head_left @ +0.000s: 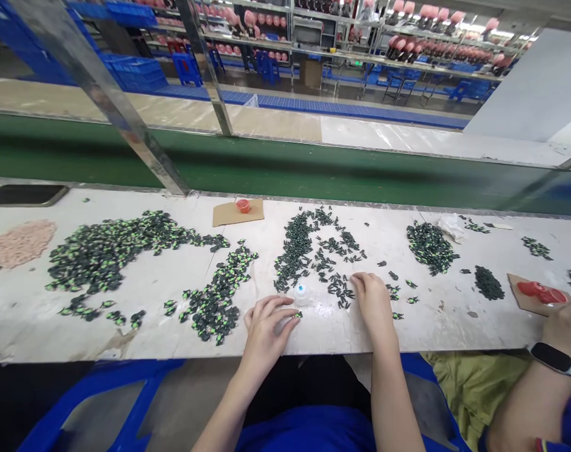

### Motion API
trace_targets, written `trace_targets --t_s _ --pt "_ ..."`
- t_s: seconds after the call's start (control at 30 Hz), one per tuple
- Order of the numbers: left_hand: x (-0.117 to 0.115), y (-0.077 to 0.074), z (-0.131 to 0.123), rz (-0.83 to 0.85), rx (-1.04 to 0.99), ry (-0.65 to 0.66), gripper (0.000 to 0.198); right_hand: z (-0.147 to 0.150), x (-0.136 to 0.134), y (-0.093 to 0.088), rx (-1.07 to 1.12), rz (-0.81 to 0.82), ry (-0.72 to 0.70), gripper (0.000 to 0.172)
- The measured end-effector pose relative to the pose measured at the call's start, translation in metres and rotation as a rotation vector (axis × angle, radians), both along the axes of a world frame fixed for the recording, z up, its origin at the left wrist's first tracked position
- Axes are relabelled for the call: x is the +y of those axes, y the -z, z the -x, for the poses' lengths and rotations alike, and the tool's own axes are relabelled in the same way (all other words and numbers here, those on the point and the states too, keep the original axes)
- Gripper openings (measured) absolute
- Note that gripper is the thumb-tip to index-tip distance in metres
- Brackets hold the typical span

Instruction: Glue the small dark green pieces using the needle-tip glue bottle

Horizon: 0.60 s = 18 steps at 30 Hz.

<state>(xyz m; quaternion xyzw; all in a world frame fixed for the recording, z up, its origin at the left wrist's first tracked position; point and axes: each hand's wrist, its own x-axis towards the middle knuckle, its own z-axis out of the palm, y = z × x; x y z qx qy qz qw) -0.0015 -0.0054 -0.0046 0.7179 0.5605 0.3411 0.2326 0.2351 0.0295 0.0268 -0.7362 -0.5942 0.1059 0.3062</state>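
Note:
My left hand [267, 321] rests on the white bench [31, 320], fingers loosely curled, its fingertips touching one small dark green piece [297, 314]. A small white bottle [301, 294] stands just above those fingertips. My right hand [370, 296] lies palm down beside it, fingers curled at the edge of a loose cluster of dark pieces [338, 286]. I cannot make out whether the right fingers hold one. A larger scatter of dark pieces [299, 245] spreads behind both hands.
Heaps of green-and-black pieces [110, 248] lie at the left, a pinkish heap [19, 242] at far left, darker heaps [429, 246] at right. Cardboard with a red cap [242, 205] sits at the back. A green conveyor [285, 166] runs behind. Another person's forearm with a watch [556, 359] is at right.

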Motion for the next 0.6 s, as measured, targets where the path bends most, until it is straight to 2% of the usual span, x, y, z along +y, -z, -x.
trace_targets --t_s 0.1,0.2,0.3,0.47,0.6 --pt "-0.001 -0.004 -0.002 0.042 -0.021 0.012 0.008 0.008 -0.017 -0.007 0.227 -0.066 0.053 0.032" --pt "-0.006 -0.01 -0.005 0.052 -0.052 0.016 0.011 0.029 -0.042 -0.012 0.519 -0.093 0.102 0.034" --pt "-0.012 -0.017 -0.009 0.052 -0.086 -0.001 0.013 0.056 -0.061 -0.013 0.716 -0.036 0.009 0.03" --pt "-0.017 -0.026 -0.01 0.044 -0.169 0.01 0.011 0.079 -0.067 -0.013 0.742 0.038 -0.183 0.021" --pt "-0.017 -0.028 -0.01 0.054 -0.195 0.024 0.013 0.079 -0.065 -0.013 0.758 0.081 -0.238 0.02"
